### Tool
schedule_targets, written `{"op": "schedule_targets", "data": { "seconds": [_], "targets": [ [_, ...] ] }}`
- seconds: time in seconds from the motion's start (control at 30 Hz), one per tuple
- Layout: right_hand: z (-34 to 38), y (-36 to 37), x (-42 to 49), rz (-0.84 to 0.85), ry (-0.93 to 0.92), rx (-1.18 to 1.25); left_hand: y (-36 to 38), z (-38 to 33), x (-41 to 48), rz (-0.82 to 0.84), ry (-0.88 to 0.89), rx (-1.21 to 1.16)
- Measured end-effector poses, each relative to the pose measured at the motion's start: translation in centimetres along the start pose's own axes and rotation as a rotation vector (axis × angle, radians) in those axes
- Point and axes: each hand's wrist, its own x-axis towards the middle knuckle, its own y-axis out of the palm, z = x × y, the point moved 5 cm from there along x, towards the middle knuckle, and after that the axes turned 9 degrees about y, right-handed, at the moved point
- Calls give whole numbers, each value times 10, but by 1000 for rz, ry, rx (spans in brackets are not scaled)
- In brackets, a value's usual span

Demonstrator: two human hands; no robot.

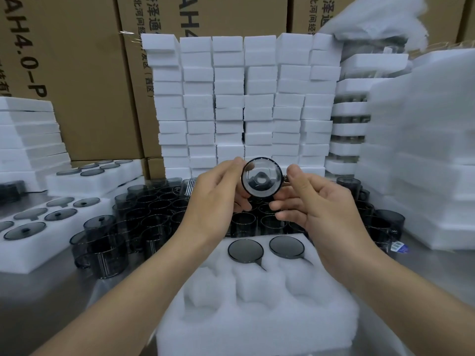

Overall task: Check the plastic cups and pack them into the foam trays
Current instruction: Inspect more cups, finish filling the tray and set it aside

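A smoky, see-through plastic cup [262, 177] is held up above the far edge of a white foam tray [257, 317], with one round end turned toward the camera. Its left rim is pinched by the curled thumb and fingers of the left hand [218, 194]. Its right side, where a small handle seems to sit, is gripped by the fingertips of the right hand [323, 211]. Two packed cups [245, 250] are already seated in the tray's far row, and the nearer pockets are unfilled. Many loose cups [154, 214] are crowded on the tabletop [30, 291] behind the tray. The held cup is judged light, stiff and thin-walled, glossy enough to slip and easily scratched. It is best taken by rim and handle, with little squeeze.
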Motion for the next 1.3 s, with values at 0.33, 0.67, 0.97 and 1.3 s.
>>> {"op": "schedule_targets", "data": {
  "seconds": [0.33, 0.67, 0.97, 1.3],
  "targets": [
    [9, 1, -7, 45, -208, -224, 3, -4, -3, 68, -47, -140],
    [10, 3, -10, 81, -338, -434, 13, 2, -7, 260, -219, -439],
    [9, -2, -11, -103, -388, -644, 3, 2, -4, 177, -21, -79],
    [7, 1, -12, -34, -397, -610, 18, 9, -10, 332, -334, -617]
  ]
}}
